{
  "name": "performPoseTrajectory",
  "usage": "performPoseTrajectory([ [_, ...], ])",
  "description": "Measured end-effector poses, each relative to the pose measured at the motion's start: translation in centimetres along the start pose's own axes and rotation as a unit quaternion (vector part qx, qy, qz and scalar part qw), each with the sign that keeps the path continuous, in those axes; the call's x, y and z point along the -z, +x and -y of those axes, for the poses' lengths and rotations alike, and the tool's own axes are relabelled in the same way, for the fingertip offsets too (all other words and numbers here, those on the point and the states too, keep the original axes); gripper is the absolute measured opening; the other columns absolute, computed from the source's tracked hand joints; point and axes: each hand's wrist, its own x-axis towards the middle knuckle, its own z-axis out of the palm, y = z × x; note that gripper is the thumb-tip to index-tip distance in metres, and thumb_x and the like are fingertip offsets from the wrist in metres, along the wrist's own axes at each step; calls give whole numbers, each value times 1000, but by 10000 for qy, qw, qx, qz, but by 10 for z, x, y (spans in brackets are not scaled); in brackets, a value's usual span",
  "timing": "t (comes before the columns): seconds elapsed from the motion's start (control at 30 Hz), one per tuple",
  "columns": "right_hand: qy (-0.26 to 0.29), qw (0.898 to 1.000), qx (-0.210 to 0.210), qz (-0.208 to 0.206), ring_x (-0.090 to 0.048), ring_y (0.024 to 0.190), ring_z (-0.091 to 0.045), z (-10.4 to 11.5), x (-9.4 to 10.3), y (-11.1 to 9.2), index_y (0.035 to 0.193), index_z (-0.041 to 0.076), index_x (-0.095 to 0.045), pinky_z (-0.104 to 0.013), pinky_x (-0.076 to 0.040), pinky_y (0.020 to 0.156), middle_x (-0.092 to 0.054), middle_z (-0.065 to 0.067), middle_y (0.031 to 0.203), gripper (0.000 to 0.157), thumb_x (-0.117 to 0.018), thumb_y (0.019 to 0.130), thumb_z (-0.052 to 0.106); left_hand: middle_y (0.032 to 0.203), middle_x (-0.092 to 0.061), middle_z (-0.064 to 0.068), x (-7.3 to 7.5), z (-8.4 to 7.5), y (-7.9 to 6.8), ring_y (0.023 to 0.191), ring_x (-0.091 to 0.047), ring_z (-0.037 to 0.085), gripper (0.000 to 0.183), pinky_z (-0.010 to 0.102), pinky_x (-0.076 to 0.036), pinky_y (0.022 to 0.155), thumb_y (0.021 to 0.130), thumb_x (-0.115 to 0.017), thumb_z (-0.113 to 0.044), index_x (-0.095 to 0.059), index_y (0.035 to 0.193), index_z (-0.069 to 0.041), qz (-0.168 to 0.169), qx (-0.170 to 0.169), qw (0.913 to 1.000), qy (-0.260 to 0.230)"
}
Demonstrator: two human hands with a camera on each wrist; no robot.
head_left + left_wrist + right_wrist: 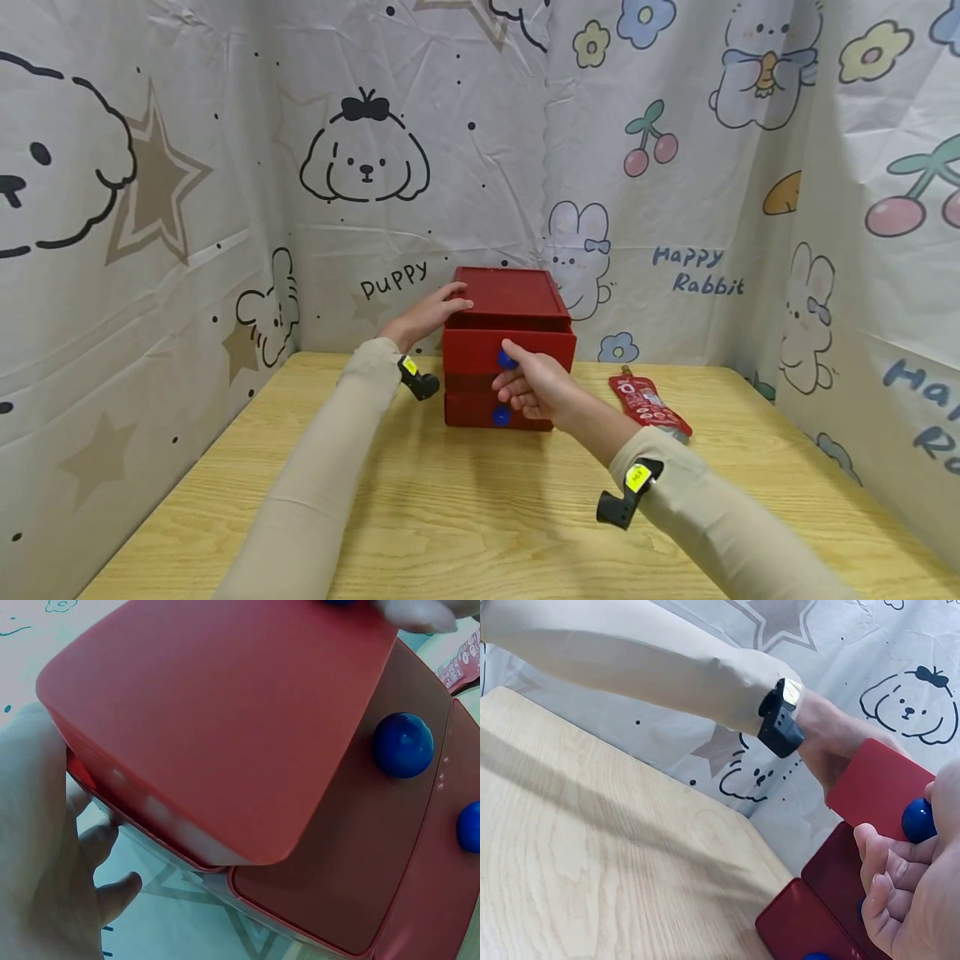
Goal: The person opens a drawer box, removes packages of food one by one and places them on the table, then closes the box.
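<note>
A red drawer cabinet (pixel 506 292) stands at the back of the table, with its top drawer (pixel 472 352) pulled partway out. That drawer's blue knob (pixel 917 820) is pinched between the thumb and index finger of my right hand (pixel 546 385); the other fingers curl loosely below. My left hand (pixel 426 317) rests against the cabinet's upper left edge, and its fingers (pixel 120 896) show along the side in the left wrist view. Under the open drawer, the middle drawer (pixel 322 847) and the bottom drawer (pixel 468 408) are closed, each with a blue knob.
A red spouted pouch (pixel 647 402) lies on the wooden table (pixel 420 517), right of the cabinet. Cartoon-printed curtains (pixel 465 167) enclose the table at the back and sides. A small black camera sits on each wrist.
</note>
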Motion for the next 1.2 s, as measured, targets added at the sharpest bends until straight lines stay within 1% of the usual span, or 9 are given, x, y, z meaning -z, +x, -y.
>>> performPoseTrajectory([
  [0.13, -24, 10000, 34, -62, -55, 53, -11, 1, 1, 4, 94, -1, -70, -22, -44, 51, -67, -4, 70, 69, -48, 103, 63, 168, -23, 12, 0, 0, 0, 152, -25, 31, 70, 52, -22, 120, 105, -51, -41, -27, 165, -16, 4, 29, 10000, -7],
  [0.33, 7, 10000, 72, -28, -54, 51, -10, 3, 2, 9, 93, -2, -69, -22, -43, 50, -66, -4, 69, 68, -46, 104, 62, 169, -23, 10, 0, 1, 0, 153, -23, 30, 70, 52, -21, 121, 105, -51, -44, -27, 165, -18, 13, 63, 10000, 40],
  [0.63, 47, 10000, -42, -43, -55, 52, -10, 7, 5, 20, 90, -1, -69, -21, -44, 50, -66, -3, 69, 67, -47, 104, 60, 168, -26, 9, 0, 0, -1, 152, -24, 31, 70, 52, -21, 121, 104, -52, -45, -27, 165, -20, -5, 139, 9999, 14],
  [0.77, 91, 9999, -92, -89, -55, 52, -10, 9, 6, 22, 89, -1, -69, -21, -44, 50, -66, -3, 69, 67, -47, 105, 60, 168, -26, 10, -2, 0, 0, 152, -24, 30, 69, 52, -21, 121, 105, -52, -45, -28, 165, -19, -13, 110, 9999, 20],
  [0.9, 100, 9998, -113, -106, -55, 52, -10, 10, 7, 25, 89, -1, -69, -21, -44, 50, -66, -3, 69, 66, -47, 104, 59, 168, -25, 9, -3, -1, 0, 152, -24, 30, 68, 51, -21, 121, 105, -51, -43, -28, 164, -19, -5, 80, 10000, 28],
  [1.2, 126, 9997, -185, -119, -55, 52, -10, 12, 6, 31, 86, 1, -68, -21, -44, 50, -66, -3, 70, 64, -47, 105, 59, 169, -22, 8, -1, -1, -3, 154, -21, 30, 68, 51, -19, 121, 106, -50, -43, -27, 165, -20, 38, 144, 9999, -18],
])
